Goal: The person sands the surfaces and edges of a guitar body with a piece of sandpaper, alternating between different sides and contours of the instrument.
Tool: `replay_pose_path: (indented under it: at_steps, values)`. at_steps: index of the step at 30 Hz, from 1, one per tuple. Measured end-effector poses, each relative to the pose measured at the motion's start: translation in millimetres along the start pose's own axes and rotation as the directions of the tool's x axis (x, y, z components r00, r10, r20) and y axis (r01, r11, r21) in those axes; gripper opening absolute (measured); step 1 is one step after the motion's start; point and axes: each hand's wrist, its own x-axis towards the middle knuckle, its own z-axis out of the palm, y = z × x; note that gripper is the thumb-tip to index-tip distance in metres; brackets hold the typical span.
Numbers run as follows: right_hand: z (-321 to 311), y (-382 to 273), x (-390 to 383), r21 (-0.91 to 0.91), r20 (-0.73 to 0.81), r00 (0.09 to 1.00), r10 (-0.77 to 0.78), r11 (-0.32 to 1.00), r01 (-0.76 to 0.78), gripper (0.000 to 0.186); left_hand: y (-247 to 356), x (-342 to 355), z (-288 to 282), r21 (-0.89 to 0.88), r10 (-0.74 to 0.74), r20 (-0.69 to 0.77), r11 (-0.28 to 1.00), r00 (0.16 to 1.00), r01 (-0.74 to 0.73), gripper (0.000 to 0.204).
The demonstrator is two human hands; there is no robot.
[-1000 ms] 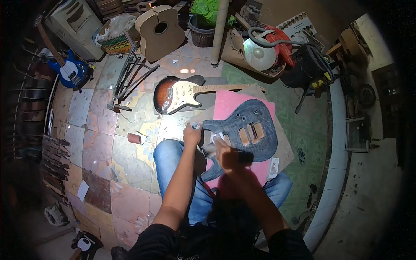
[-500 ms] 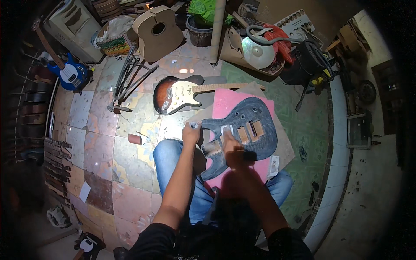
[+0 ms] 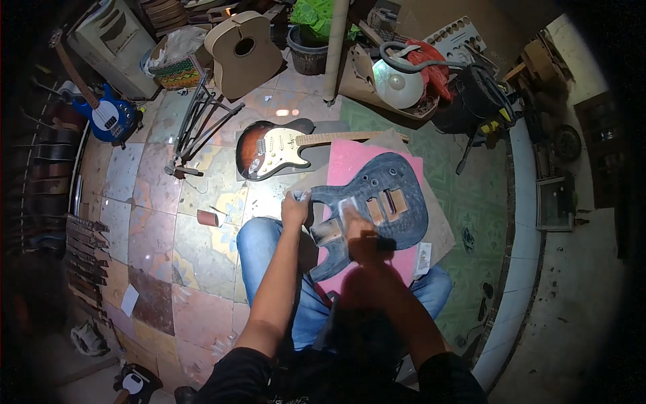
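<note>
Across my lap lies a dark grey, scuffed electric guitar body [image 3: 406, 232], tilted, with bare wood showing in its cut-out cavities. At its upper left horn my left hand [image 3: 295, 209] is closed around the tip. My right hand [image 3: 360, 232] presses a small pale sheet [image 3: 348, 204] flat on the body's face, between the neck pocket and the pickup cavities. The sheet looks like sandpaper, and my fingers partly cover it. Under the body is a pink foam sheet [image 3: 343, 156], lying over a grey-brown sheet [image 3: 441, 232].
Beyond the body lies a sunburst electric guitar [image 3: 252, 156]. A curled brown sandpaper piece [image 3: 208, 218] is on the tiles at left, near a folding stand [image 3: 195, 131]. Farther off are an acoustic guitar body [image 3: 232, 64], a pole [image 3: 334, 54], a bucket [image 3: 308, 57] and a cardboard box [image 3: 356, 77].
My right hand and the pale sheet have shifted slightly on the guitar body, and the sheet sits at a different angle. The left hand keeps its hold. The whole view has drifted a little.
</note>
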Motion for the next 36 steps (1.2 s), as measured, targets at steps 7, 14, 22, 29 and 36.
replay_pose_path:
  at_steps: [7, 14, 22, 29, 36]
  values:
    - [-27, -46, 1, -0.192, 0.101, 0.99, 0.096, 0.978, -0.076, 0.047, -18, 11, 8, -0.002, 0.013, -0.067, 1.0, 0.998, -0.013, 0.05]
    - [-2, -43, 13, -0.224, 0.104, 0.994, 0.045, 0.974, -0.021, 0.046, -2, 3, -3, 0.008, -0.044, 0.009, 0.999, 0.999, 0.044, 0.063]
    - [-11, -41, 14, -0.039, -0.007, 1.0, -0.021, 0.999, 0.021, 0.045, -3, 0, -4, -0.017, 0.0, -0.036, 1.0, 0.999, 0.0, 0.063]
    - [-18, -14, -50, 0.338, -0.339, 0.941, -0.004, 0.933, 0.126, 0.048, 35, -31, -11, 0.181, -0.038, 0.034, 0.983, 0.999, 0.031, 0.095]
    - [16, 56, -110, 0.169, -0.096, 0.97, 0.223, 0.964, -0.205, 0.057, 25, -49, -1, 0.172, 0.035, -0.009, 0.984, 0.999, -0.033, 0.125]
